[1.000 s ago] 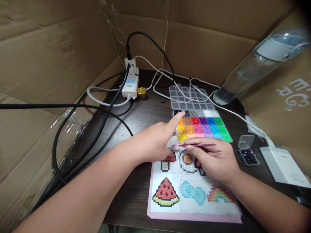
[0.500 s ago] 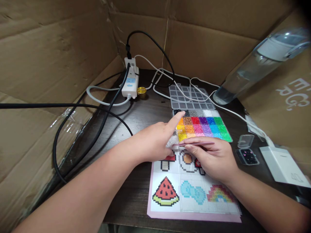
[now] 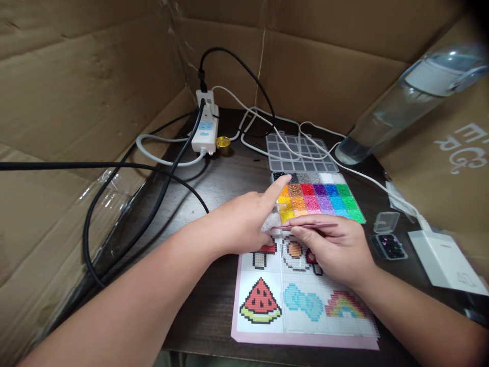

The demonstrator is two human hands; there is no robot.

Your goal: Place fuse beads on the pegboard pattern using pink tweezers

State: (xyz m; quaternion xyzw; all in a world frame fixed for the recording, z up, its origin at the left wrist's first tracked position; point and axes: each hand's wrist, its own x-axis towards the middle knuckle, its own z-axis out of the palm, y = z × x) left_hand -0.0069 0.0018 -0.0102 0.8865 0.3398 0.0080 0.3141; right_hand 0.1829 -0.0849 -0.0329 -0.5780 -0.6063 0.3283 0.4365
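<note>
My left hand [image 3: 248, 221] holds a small clear box of white beads [image 3: 270, 222]. Its thumb is at the near side, the index finger stretches over the dark compartments of a bead organizer [image 3: 320, 198], and the other fingers are hidden. My right hand [image 3: 340, 250] pinches pink tweezers [image 3: 321, 226], whose tips point left at the white beads. Both hands are over the upper part of a clear pegboard [image 3: 305, 326] on a pattern sheet [image 3: 244, 334] with a watermelon, bow and rainbow. Beads around the egg picture [image 3: 295, 250] are partly covered by my right hand.
A power strip [image 3: 206, 122] with cables stands at the back left, beside a small gold cup [image 3: 223, 145]. A water bottle [image 3: 405, 102], a small open case of dark beads [image 3: 389, 246] and a white charger [image 3: 445, 260] are on the right. Cardboard walls [image 3: 324, 61] surround the table.
</note>
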